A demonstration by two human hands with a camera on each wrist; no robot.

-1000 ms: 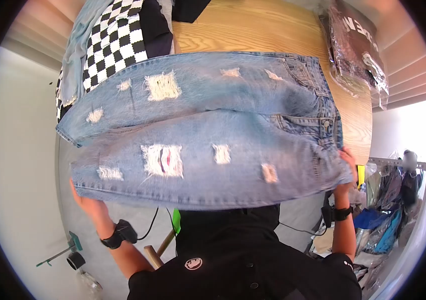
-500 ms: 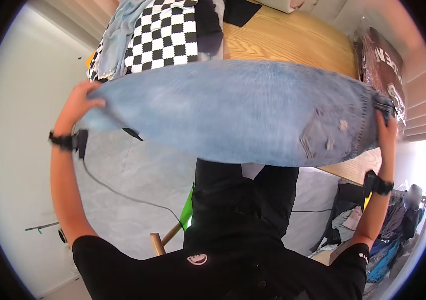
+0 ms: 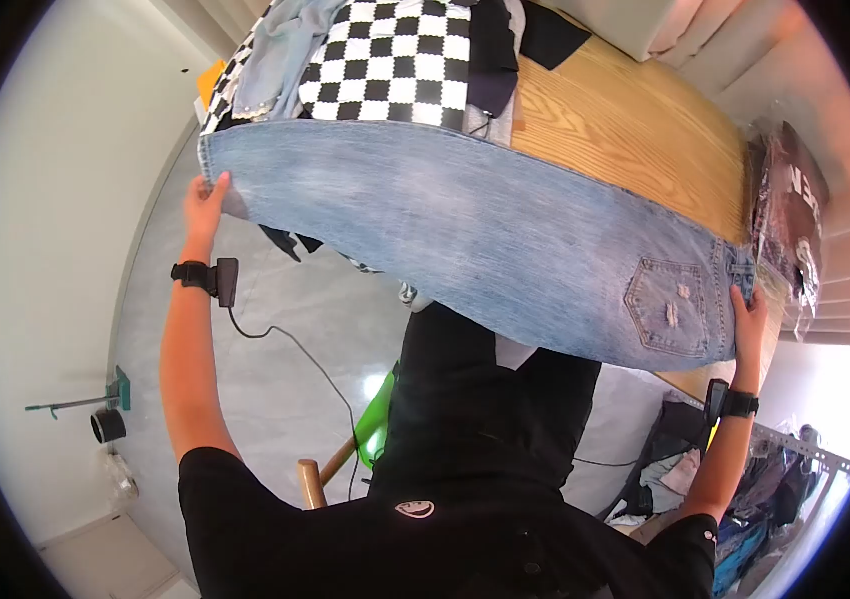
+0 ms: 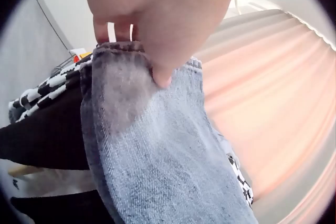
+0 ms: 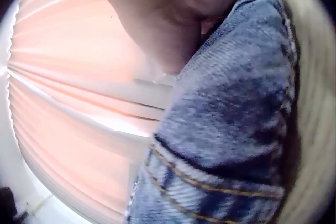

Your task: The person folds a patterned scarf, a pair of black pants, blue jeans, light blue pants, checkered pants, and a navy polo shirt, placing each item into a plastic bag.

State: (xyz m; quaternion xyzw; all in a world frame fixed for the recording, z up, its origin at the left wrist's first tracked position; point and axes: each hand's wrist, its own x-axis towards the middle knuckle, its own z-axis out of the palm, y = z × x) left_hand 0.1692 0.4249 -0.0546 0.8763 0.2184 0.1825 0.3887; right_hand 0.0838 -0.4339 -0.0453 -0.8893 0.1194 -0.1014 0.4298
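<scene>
A pair of blue jeans (image 3: 425,210) stretches across the head view, folded lengthwise, with a frayed back pocket (image 3: 667,304) facing up near the waist end. At the leg end my left hand (image 3: 205,208) pinches the hem, its thumb on the near face in the left wrist view, where the denim (image 4: 168,145) hangs down from it. My right hand (image 3: 748,317) grips the waistband end. In the right wrist view that hand (image 5: 178,19) overlaps the stitched denim (image 5: 231,108), and its fingertips are mostly hidden.
Beyond the jeans, a checkered black-and-white garment (image 3: 390,65) and other clothes lie on the wooden table (image 3: 625,120). A dark plastic-wrapped package (image 3: 790,200) sits at the table's right end. Clothes on a rack (image 3: 780,489) stand lower right. A cable (image 3: 310,364) trails from the left wrist.
The jeans have turned from the ripped front with both legs spread to a lengthwise fold with the back pocket showing. Both hands have shifted their hold, the left going up to the hem.
</scene>
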